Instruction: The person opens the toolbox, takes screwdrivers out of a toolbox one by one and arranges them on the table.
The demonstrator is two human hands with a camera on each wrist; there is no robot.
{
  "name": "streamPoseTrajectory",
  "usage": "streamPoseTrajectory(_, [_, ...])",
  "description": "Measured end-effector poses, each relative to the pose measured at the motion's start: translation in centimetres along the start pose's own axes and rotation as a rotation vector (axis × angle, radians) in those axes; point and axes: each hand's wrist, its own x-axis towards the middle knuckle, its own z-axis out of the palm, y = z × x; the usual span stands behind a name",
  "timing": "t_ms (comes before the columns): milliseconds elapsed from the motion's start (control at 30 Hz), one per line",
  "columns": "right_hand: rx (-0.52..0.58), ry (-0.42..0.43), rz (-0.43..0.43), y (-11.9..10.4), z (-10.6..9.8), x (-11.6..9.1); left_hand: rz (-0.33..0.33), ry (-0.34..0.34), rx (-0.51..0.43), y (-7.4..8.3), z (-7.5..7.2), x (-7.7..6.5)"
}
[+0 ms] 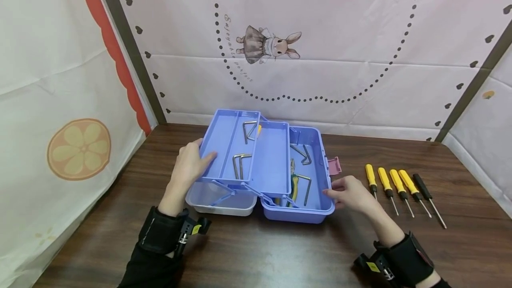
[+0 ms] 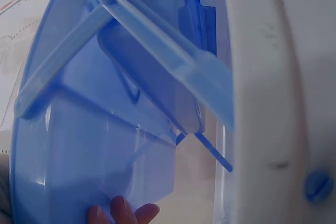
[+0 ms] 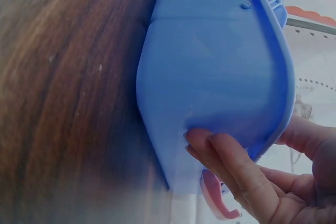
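Observation:
A blue cantilever toolbox [image 1: 316,215] stands unfolded on the table, its upper tray [image 1: 226,146] swung out to the left. My left hand [image 1: 188,163] grips the left edge of that tray, thumb on top; the fingertips [image 2: 122,211] show against its underside. At the right end, my right hand [image 1: 352,194] holds the toolbox's rim, thumb over it and fingers along the outer wall. Several L-shaped hex keys [image 1: 241,166] lie in the upper tray and in the box. Pliers [image 1: 294,186] with green and yellow handles lie in the box, partly hidden by the middle tray [image 1: 272,159].
To the right, several yellow-handled screwdrivers [image 1: 382,179] and a black-handled one [image 1: 422,186] lie in a row on the wooden table [image 1: 280,257]. The clear lid [image 1: 224,210] lies below the upper tray. A pink latch [image 1: 334,166] sticks out at the right. Printed cloth walls [image 1: 340,21] surround the table.

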Motion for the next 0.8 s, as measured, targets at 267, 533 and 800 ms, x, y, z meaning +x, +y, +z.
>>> streamPoseTrajectory(267, [0.030, 0.001, 0.020, 0.3, 0.0, 0.0, 0.064, 0.057, 0.002, 1.0, -0.7, 0.0])
streamPoseTrajectory(533, [0.062, -0.029, -0.005, 0.8, -0.5, 0.0, 0.129, 0.084, -0.002, 3.5, -1.6, 0.2])
streamPoseTrajectory(800, [0.060, -0.019, -0.004, 1.0, -0.4, 0.0, 0.108, 0.090, 0.008, 3.4, -1.5, -0.2])
